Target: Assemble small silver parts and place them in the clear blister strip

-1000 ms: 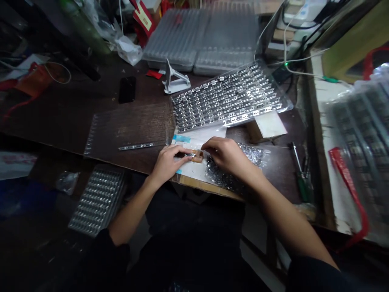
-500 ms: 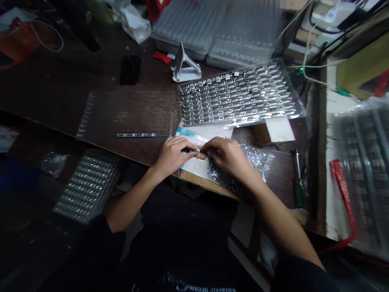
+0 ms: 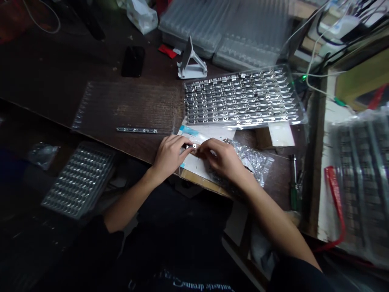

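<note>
My left hand (image 3: pixel 171 156) pinches a small silvery metal connector (image 3: pixel 191 146) between thumb and fingertips, above a white board (image 3: pixel 194 163) with blue tape. Close on its right, my right hand (image 3: pixel 219 156) has its fingers bent together in a pinch; what they hold, if anything, is hidden. Beside and under that hand lies a clear plastic bag (image 3: pixel 258 160) full of small shiny metal parts. Behind the hands, a clear tray (image 3: pixel 300 117) carries rows of similar metal connectors. On the left, another clear tray (image 3: pixel 121 105) has a short row of connectors (image 3: pixel 136 130) along its near edge.
A phone (image 3: pixel 133 61) and a grey stand (image 3: pixel 192 67) sit further back, before stacked clear trays (image 3: pixel 194 28). A green-handled screwdriver (image 3: pixel 293 182) lies at the right. A filled tray (image 3: pixel 75 180) stands lower left, and a red strap (image 3: pixel 336 202) hangs at the right edge.
The view has shifted slightly. The connector in my left hand shows more, and my right fingertips have drawn a little away from it.
</note>
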### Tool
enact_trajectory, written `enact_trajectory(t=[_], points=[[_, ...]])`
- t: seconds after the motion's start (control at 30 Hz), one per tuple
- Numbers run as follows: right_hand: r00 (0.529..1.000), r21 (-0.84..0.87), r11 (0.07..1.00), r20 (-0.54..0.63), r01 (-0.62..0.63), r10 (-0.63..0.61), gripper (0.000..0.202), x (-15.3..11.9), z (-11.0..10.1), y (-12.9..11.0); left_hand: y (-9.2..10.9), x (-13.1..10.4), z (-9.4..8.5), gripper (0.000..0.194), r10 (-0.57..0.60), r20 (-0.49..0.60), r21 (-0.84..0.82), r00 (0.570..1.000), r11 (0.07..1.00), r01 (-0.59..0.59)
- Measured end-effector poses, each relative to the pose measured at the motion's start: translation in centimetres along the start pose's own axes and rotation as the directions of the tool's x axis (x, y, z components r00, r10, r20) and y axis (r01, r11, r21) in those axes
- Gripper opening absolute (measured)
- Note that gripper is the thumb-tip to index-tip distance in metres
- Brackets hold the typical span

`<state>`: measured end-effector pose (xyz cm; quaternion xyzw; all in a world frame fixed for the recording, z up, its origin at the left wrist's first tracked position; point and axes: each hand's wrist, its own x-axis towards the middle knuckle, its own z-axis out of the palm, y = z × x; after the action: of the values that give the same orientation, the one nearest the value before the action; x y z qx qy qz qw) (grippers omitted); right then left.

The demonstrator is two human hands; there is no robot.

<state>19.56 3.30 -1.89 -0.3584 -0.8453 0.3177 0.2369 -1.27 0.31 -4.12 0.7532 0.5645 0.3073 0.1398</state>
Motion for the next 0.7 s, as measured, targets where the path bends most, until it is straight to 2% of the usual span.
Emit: enact_trajectory(t=[0.13, 0.3, 0.5, 0.6, 0.7], points=[[0.991, -0.24, 0.966, 0.115, 0.091, -0.065, 0.02, -0.2, 0.1, -0.7, 0.1, -0.1, -0.1, 0.009, 0.001, 0.066, 0.033, 0.998, 0.999, -0.003], [0.993, -0.163, 0.983, 0.099, 0.079, -0.063, 0.019, -0.2, 0.0, -0.7, 0.2, -0.1, -0.2, 0.009, -0.014, 0.058, 0.024, 0.998, 1.0, 0.013], [0.976, -0.316, 0.936, 0.191, 0.158, -0.1, 0.023, 0.0, 0.2, -1.3, 0.2, -0.2, -0.1, 0.009, -0.017, 0.025, 0.02, 1.0, 1.0, 0.016], [0.984, -0.254, 0.961, 0.168, 0.106, -0.064, 0.023, 0.0, -0.2, -1.3, 0.2, 0.0, -0.2, 0.008, -0.018, -0.007, 0.001, 1.0, 1.0, 0.018], [0.994, -0.253, 0.967, 0.09, -0.03, 0.055, 0.017, -0.3, -1.4, -0.8, 0.6, 0.3, -0.2, 0.008, -0.027, -0.07, -0.04, 0.997, 0.999, 0.024]])
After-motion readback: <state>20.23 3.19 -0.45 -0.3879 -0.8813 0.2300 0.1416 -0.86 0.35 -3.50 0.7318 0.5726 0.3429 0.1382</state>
